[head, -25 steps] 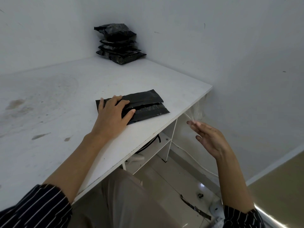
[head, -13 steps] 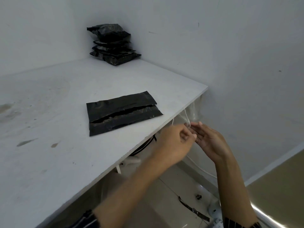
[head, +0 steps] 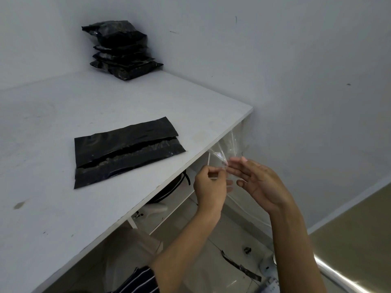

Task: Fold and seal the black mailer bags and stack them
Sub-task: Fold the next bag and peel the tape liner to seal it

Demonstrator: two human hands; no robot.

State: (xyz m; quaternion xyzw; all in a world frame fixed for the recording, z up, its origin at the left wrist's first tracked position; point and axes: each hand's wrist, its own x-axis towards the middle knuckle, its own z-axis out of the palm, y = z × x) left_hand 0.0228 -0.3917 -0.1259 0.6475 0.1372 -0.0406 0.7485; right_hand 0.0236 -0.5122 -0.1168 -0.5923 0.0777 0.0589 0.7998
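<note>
A folded black mailer bag (head: pixel 124 152) lies flat on the white table (head: pixel 63 106), its flap seam facing up and nothing touching it. A stack of several sealed black bags (head: pixel 121 49) stands in the far corner against the wall. Off the table's right edge, my left hand (head: pixel 209 187) pinches a clear strip of tape or film (head: pixel 222 154) that hangs from under the table corner. My right hand (head: pixel 258 182) is just beside it with fingers extended, its fingertips at the strip.
The table's front edge (head: pixel 190 163) runs diagonally beside my hands. Below it are a white shelf frame (head: pixel 169 210), a black cable (head: pixel 186 178) and scraps on the tiled floor (head: pixel 241 269). Grey walls close in behind and to the right.
My left hand left the black bag and moved off the table's edge to the clear strip, now pinching it. My right hand stayed near the strip. The view shifted slightly.
</note>
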